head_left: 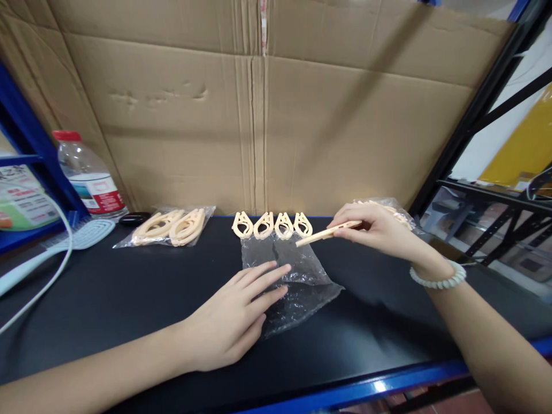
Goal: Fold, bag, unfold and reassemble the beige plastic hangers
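My left hand (241, 313) lies with its fingers spread on a clear plastic bag (302, 299), which is flat on the black tabletop. In my right hand (373, 227) is a cream plastic folding clothes hanger (321, 234), folded and seen edge-on, pinched between thumb and fingers above the bag's right side. Past the bag's far end stand several more folded cream hangers (263, 226) in a row.
At the left, a clear bag of hangers (172, 227) lies near a black object (134, 219), a hairbrush (86, 236) and a bottle (90, 178). Another bagged bundle (399, 213) sits behind my right hand. A cardboard wall (345, 132) closes the back; a white cable (64, 253) crosses the left.
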Tool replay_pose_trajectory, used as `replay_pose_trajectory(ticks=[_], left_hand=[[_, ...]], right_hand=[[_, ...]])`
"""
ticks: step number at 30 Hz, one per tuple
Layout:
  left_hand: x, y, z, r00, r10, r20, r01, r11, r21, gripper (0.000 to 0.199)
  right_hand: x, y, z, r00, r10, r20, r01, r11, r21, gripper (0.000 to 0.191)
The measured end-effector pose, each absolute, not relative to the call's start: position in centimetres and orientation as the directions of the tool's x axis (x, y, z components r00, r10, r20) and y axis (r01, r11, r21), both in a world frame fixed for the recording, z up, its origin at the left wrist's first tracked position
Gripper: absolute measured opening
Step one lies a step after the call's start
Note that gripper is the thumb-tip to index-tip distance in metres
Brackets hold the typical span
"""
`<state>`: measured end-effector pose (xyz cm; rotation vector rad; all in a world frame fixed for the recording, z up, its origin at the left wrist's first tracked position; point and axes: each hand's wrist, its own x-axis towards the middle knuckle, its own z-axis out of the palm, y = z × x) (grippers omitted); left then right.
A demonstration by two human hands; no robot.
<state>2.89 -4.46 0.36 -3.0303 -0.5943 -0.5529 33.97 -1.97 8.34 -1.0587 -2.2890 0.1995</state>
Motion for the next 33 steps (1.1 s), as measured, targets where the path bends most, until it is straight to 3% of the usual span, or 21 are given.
replay_pose_trajectory(ticks=[7,11,14,17,22,24,28,33], left_hand=[[2.9,-4.3,0.4,0.881,0.362,0.303,0.348,-0.932,0.101,0.064],[2.9,-4.2,0.5,0.876,0.353,0.33,0.329,-0.936,0.128,0.062],[2.9,-4.3,0.4,0.86,0.363,0.359,0.334,-0.932,0.143,0.064],[2.9,-4.4,0.2,0.851,0.375,0.366,0.347,-0.927,0.144,0.068],[2.9,-4.4,0.2,0.845,0.371,0.385,0.342,-0.929,0.144,0.072],[2.9,-4.4,0.2,0.849,0.364,0.384,0.334,-0.932,0.144,0.072],[2.9,-4.4,0.3,0.853,0.359,0.38,0.327,-0.934,0.147,0.07],[2.9,-4.4,0.2,0.864,0.35,0.362,0.315,-0.937,0.153,0.07]], right_hand=[[32.2,-4.3,8.7,-0.502,0.668,0.549,0.604,0.725,-0.331,0.022],[31.7,-5.4,8.7,-0.566,0.627,0.535,0.509,0.776,-0.371,0.017],[31.2,-6.2,8.3,-0.63,0.544,0.555,0.433,0.839,-0.33,0.011],[30.2,-7.3,7.4,-0.709,0.466,0.529,0.43,0.881,-0.2,0.01],[27.9,-8.4,5.4,-0.861,0.349,0.369,0.469,0.825,0.316,0.024],[27.1,-8.6,4.4,-0.887,0.33,0.324,0.448,0.785,0.428,0.027],[26.3,-8.8,3.0,-0.871,0.379,0.314,0.491,0.709,0.506,0.027],[26.3,-9.6,2.8,-0.838,0.499,0.22,0.535,0.677,0.505,0.042]])
